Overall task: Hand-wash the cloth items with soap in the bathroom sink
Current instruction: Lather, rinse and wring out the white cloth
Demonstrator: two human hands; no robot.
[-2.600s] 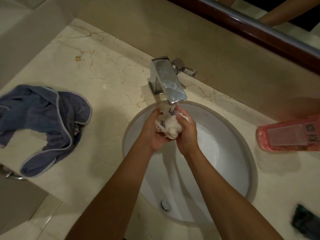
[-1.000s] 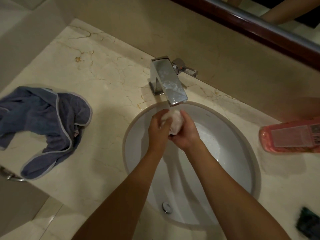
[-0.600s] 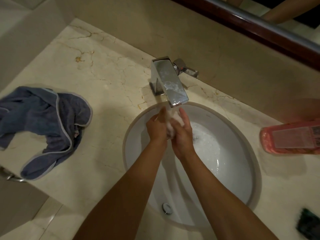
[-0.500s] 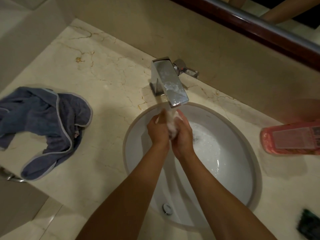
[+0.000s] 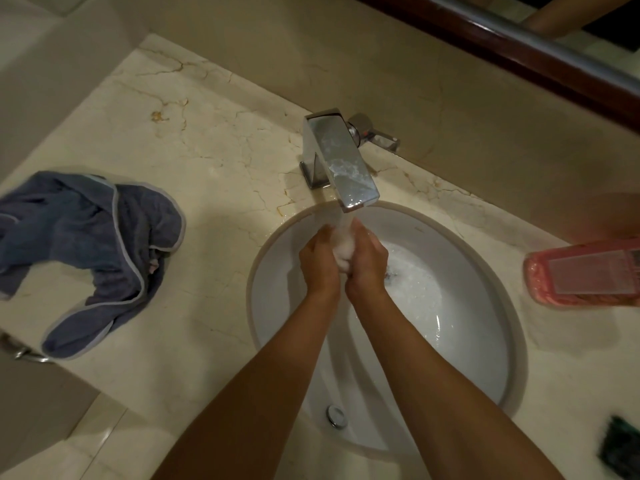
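Note:
Over the white sink (image 5: 485, 393), my left hand (image 5: 318, 261) and my right hand (image 5: 369, 259) squeeze a small white cloth (image 5: 343, 247) between them, fingers curled round it. Only a sudsy strip of the cloth shows between the palms. Water runs from the chrome faucet (image 5: 343, 168) straight onto it. Foamy water pools in the basin to the right of my hands. A blue-grey cloth (image 5: 86, 251) with a pale trim lies crumpled on the counter at the left.
A pink soap bottle (image 5: 581, 277) lies on its side on the marble counter (image 5: 214, 150) at the right. A dark object (image 5: 621, 448) sits at the lower right edge. The drain plug (image 5: 336, 416) is near the sink's front. A mirror frame runs along the top right.
My hands have kept rubbing and squeezing the white cloth under the stream, closing tighter round it, so less of it shows than before. Foamy water has gathered in the basin.

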